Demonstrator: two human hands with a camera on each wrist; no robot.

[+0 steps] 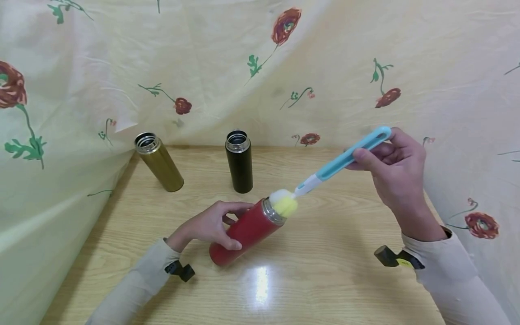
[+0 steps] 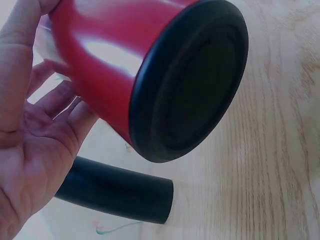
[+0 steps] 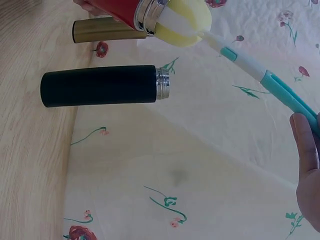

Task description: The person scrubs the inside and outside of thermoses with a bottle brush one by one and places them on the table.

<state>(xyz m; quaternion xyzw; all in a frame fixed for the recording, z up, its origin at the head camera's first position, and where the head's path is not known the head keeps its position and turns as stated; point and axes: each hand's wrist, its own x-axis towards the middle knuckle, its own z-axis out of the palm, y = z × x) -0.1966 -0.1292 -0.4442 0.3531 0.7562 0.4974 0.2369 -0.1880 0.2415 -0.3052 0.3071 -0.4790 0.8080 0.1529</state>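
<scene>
My left hand [image 1: 211,225] grips a red flask [image 1: 245,231] around its body and holds it tilted, its black base [image 2: 192,80] on or near the wooden table [image 1: 325,280], its steel mouth up to the right. My right hand [image 1: 396,174] holds the blue handle of a bottle brush [image 1: 349,155]. The brush's yellow and white sponge head [image 1: 284,202] sits at the flask's mouth, partly inside; the right wrist view shows the sponge [image 3: 182,22] bulging out of the steel rim.
A black flask [image 1: 239,161] and a gold flask [image 1: 159,161] stand upright and uncapped at the back of the table. A cream floral cloth [image 1: 260,67] hangs behind and at both sides. The table's front edge is near me.
</scene>
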